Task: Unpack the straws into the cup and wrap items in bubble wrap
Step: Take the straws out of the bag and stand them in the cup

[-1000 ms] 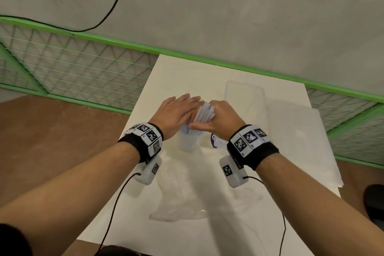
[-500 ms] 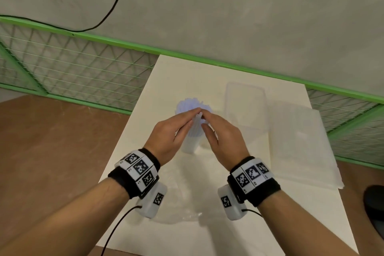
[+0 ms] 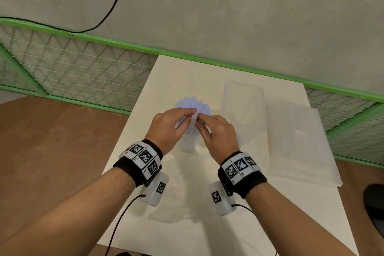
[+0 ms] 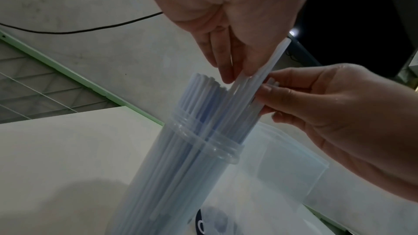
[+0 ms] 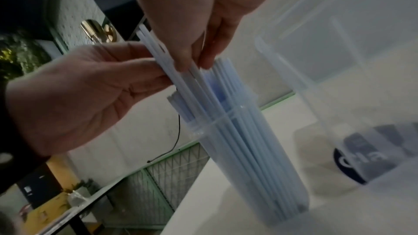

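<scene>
White table (image 3: 207, 224) bears the cup (image 3: 188, 144) at twelve o'clock, where the left hand (image 3: 166, 129) and right hand (image 3: 218, 133) pinch a few raised straws (image 4: 251, 92) in curled fingertips: light, slippery, easily kinked, likely best gripped near their tops.

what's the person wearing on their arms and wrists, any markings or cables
Both forearms are bare, with no sleeves showing. The left wrist and the right wrist each carry a black band topped with white blocks printed with black square code patterns. Under each wrist hangs a white boxy camera unit with its own code tag, and a thin black cable trails from each toward the body. No rings or gloves show.
</scene>
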`<move>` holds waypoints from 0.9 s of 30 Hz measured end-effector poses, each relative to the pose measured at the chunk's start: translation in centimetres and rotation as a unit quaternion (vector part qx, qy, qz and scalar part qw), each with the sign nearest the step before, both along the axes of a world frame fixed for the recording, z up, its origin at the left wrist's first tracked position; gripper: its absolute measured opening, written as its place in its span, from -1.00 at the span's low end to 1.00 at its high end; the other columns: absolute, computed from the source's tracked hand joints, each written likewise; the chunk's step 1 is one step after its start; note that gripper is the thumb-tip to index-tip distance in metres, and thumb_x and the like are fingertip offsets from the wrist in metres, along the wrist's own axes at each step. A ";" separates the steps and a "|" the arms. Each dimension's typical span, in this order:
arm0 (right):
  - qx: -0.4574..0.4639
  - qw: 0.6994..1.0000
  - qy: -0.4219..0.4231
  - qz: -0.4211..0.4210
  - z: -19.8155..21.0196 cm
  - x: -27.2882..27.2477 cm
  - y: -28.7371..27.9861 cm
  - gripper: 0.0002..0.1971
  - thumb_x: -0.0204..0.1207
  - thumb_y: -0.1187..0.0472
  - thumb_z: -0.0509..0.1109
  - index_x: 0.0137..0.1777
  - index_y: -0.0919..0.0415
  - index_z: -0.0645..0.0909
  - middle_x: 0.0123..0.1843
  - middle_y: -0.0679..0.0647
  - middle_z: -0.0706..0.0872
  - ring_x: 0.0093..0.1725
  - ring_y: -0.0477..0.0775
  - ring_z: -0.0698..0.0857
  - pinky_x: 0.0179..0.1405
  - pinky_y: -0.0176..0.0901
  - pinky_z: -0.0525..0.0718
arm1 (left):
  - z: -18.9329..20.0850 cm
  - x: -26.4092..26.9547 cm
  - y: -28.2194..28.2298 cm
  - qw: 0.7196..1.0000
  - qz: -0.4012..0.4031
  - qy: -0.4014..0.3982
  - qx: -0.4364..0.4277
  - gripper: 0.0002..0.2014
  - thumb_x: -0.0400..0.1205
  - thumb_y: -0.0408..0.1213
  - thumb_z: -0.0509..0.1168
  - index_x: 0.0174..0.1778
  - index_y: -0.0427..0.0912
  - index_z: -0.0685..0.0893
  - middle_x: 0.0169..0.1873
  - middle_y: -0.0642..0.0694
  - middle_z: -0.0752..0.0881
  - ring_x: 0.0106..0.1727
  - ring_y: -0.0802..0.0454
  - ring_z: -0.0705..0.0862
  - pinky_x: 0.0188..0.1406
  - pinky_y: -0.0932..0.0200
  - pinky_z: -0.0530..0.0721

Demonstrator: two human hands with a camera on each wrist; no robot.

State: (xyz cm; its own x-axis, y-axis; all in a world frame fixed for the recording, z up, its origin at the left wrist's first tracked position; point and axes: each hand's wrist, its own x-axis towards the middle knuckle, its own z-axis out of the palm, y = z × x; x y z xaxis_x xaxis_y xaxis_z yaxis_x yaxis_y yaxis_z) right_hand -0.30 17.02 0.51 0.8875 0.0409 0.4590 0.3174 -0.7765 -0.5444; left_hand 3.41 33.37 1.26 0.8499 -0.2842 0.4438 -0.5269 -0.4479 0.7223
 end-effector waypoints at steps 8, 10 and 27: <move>-0.155 0.987 -0.007 -0.052 -1.9 -0.7 -0.1 -0.82 0.62 0.14 0.30 0.11 0.07 0.70 0.21 -0.03 0.68 0.12 0.12 0.47 -0.09 -0.02 0.42 | -2.9 0.6 0.4 0.988 -0.034 -0.103 0.106 -0.78 0.57 -0.30 0.30 -0.06 -0.25 0.85 0.04 -0.12 0.85 0.25 -0.14 0.71 0.36 0.16 0.43; -0.133 0.990 0.011 -0.051 -1.7 -1.2 -0.2 -0.64 0.57 0.19 0.35 0.37 0.09 0.58 0.41 0.02 0.55 0.26 0.09 0.44 0.04 0.01 0.47 | -3.2 0.3 0.6 0.986 -0.038 -0.114 0.119 -0.75 0.60 -0.29 0.26 0.02 -0.26 0.83 0.12 -0.12 0.82 0.32 -0.13 0.66 0.40 0.13 0.40; -0.099 0.990 -0.091 -0.032 0.9 0.5 -0.6 -0.83 0.57 0.16 0.43 0.09 -0.12 0.74 -0.03 -0.29 0.79 0.00 -0.05 0.68 0.02 0.03 0.40 | -3.0 -0.2 0.4 0.997 0.013 -0.054 0.059 -0.67 0.70 -0.07 0.22 0.15 -0.13 0.82 0.11 0.01 0.83 0.30 0.03 0.68 0.43 0.25 0.41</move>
State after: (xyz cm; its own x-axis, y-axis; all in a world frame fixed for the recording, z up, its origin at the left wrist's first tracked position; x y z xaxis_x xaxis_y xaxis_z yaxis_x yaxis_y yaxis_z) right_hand 0.19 16.40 1.43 0.7944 0.0929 0.6002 0.3434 -0.8838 -0.3177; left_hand 3.22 33.76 -1.70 0.8071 -0.3185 0.4972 -0.5854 -0.5413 0.6035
